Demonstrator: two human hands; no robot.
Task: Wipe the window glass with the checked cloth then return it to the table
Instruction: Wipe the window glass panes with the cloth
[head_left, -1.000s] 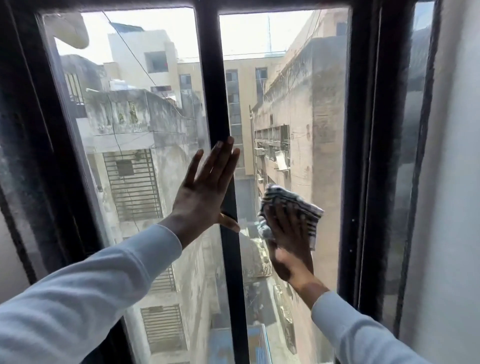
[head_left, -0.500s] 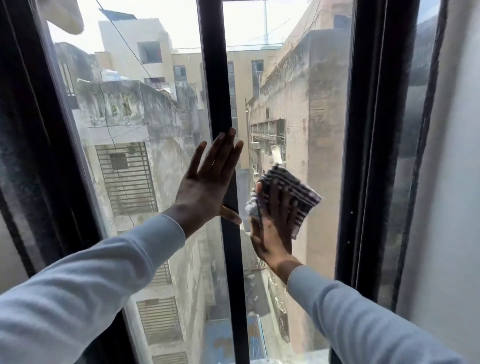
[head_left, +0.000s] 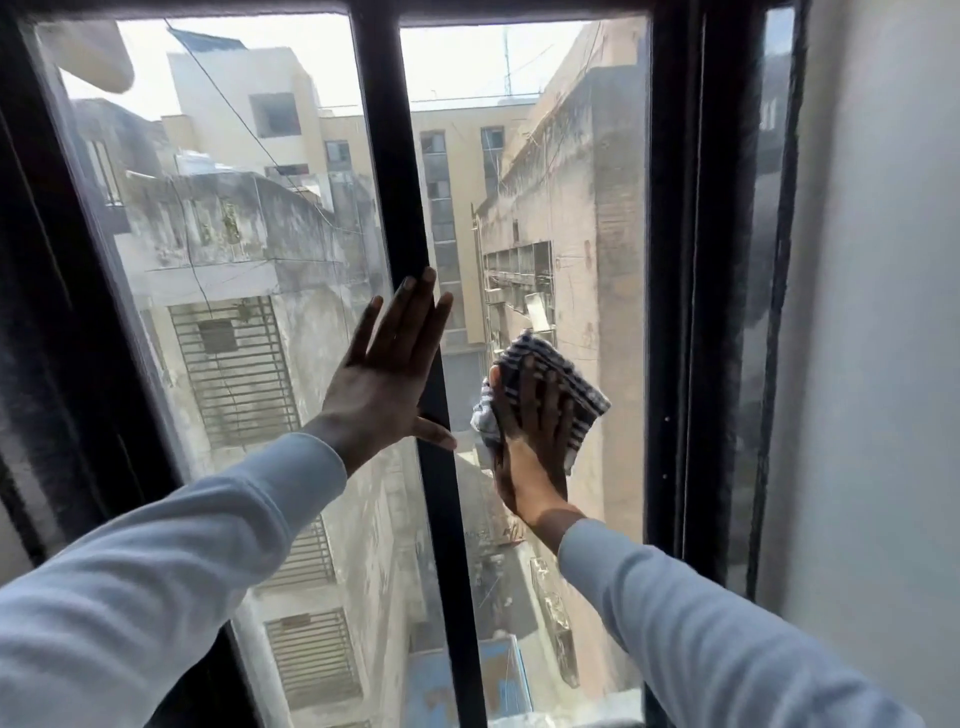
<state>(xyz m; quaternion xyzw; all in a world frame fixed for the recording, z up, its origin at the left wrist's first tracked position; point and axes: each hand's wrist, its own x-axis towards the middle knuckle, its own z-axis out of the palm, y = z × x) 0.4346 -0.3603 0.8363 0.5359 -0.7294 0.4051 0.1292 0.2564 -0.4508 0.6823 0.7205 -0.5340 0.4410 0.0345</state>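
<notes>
The window glass (head_left: 587, 218) has two panes split by a black centre bar (head_left: 395, 208). My right hand (head_left: 530, 441) lies flat on the right pane and presses the crumpled dark-and-white checked cloth (head_left: 579, 395) against it at mid height. The cloth sticks out above and to the right of my fingers. My left hand (head_left: 387, 379) rests open and flat, fingers spread, on the left pane and across the centre bar, holding nothing. The table is not in view.
A thick black window frame (head_left: 675, 312) borders the glass on the right, with a narrow side pane and a pale wall (head_left: 872, 364) beyond. Dark frame also runs down the left. Buildings and an alley show outside through the glass.
My right hand has slid the cloth up and to the left along the right pane, closer to the centre bar. My left hand stays braced in the same spot.
</notes>
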